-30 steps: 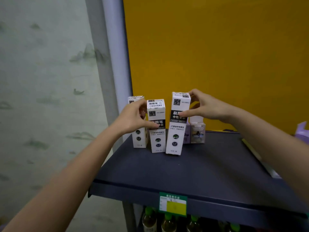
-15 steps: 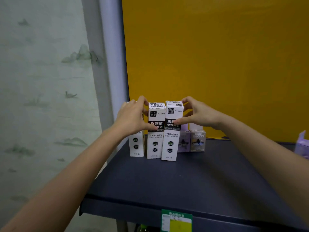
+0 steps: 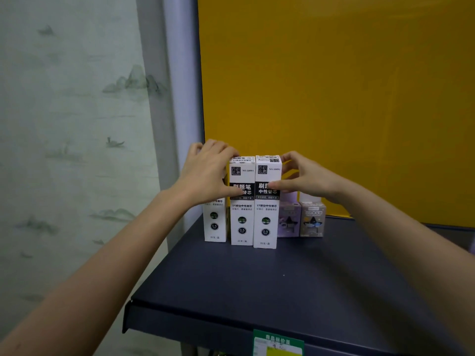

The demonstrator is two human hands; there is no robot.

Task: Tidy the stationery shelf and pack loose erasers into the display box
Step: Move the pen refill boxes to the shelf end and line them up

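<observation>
Broadly, one yellow panel (image 3: 334,98) fills the back, with one pale wall (image 3: 64,124) printed with misty hills to its left and one grey post (image 3: 180,98) between them. Below stands one dark blue shelf (image 3: 295,291), its top mostly bare; all the stock is gathered at its back left corner, against the panel and post.

Two bare forearms reach in from the lower corners. The left hand (image 3: 205,176) is curled round the middle refill box (image 3: 242,222), thumb pressed on its black band and fingers hooked over the top behind. That hand also hides the upper half of the left refill box (image 3: 215,227). The right hand (image 3: 305,178) pinches the right refill box (image 3: 266,224) near its top, thumb on the front and bent fingers at the far side.

There are three of these tall white boxes. All stand upright in a row on the shelf, the middle and right ones side to side and the left one set slightly further back.

Just beside them, to the right, are two small purple boxes (image 3: 289,219), upright and touching each other, partly behind the right wrist.

One green and yellow price label (image 3: 279,344) sits on the shelf's front edge.
</observation>
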